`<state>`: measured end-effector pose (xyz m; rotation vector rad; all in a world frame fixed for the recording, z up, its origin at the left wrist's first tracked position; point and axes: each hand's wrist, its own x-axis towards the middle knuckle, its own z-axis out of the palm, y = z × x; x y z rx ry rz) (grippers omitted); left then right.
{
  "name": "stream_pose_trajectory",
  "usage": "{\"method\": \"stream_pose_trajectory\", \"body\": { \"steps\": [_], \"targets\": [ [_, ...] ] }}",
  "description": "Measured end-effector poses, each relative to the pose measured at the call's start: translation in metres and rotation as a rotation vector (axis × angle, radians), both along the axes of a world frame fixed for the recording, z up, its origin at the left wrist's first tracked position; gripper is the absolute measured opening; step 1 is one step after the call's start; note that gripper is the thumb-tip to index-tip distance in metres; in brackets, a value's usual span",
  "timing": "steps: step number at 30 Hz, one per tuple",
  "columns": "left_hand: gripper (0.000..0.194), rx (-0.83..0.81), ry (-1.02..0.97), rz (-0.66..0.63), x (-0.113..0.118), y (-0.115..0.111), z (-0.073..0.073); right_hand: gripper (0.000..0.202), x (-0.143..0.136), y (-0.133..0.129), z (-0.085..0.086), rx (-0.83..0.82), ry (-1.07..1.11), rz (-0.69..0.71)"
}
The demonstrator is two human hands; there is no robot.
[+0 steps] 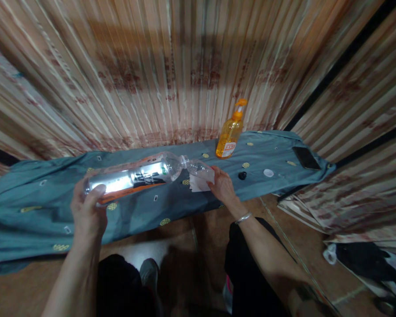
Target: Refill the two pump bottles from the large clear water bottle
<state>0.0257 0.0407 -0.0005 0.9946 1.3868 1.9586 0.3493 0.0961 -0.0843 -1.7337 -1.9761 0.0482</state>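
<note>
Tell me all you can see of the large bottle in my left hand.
The large bottle is see-through and looks plastic, with a shiny silver label edged in orange and printed in black, lettering unreadable. It is held on its side over the green cloth, base end in your left hand, narrow neck pointing right. The neck appears to meet a smaller clear piece in your right hand; whether the bottle touches the cloth is unclear.
</note>
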Motion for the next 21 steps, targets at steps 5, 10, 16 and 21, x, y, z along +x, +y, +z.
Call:
{"method": "stream_pose_trajectory", "body": {
  "steps": [5,10,16,21],
  "targets": [
    [0.043,-0.013,-0.07,0.019,0.0013,0.0004,0.0024,0.05,0.0002,0.0001,-0.0017,0.011,0.004,-0.001],
    [0.042,0.009,-0.068,0.007,0.0014,-0.0001,0.0029,0.051,0.0002,-0.0004,-0.0005,0.008,-0.003,0.008],
    [0.045,0.004,-0.078,0.02,0.0004,0.0,0.0015,0.051,0.0005,-0.0003,-0.0009,0.005,-0.012,0.006],
    [0.042,0.006,-0.056,0.013,0.0001,0.001,0.0004,0.051,0.0009,0.0005,-0.0034,0.029,-0.002,0.01]
  ]
}}
